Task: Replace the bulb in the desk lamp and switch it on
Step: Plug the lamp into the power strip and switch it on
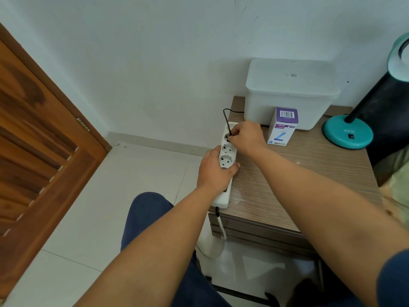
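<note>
A white power strip (pixel 228 151) lies along the left edge of the wooden bedside table (pixel 298 180). My left hand (pixel 215 171) grips the strip around its middle. My right hand (pixel 244 136) pinches the black plug (pixel 228 136) of the lamp's cord at the strip's far socket. The black cord (pixel 230 111) loops back behind the white box. The teal desk lamp's round base (pixel 347 132) stands at the table's far right, its black neck rising to a teal shade (pixel 400 56) at the frame edge. A purple and white bulb carton (pixel 282 127) stands upright mid-table.
A white lidded plastic box (pixel 290 91) sits at the back of the table against the white wall. A wooden door (pixel 37 140) stands to the left. The strip's white cable (pixel 221 231) hangs down to the tiled floor. My knee in dark trousers (pixel 148 216) is below.
</note>
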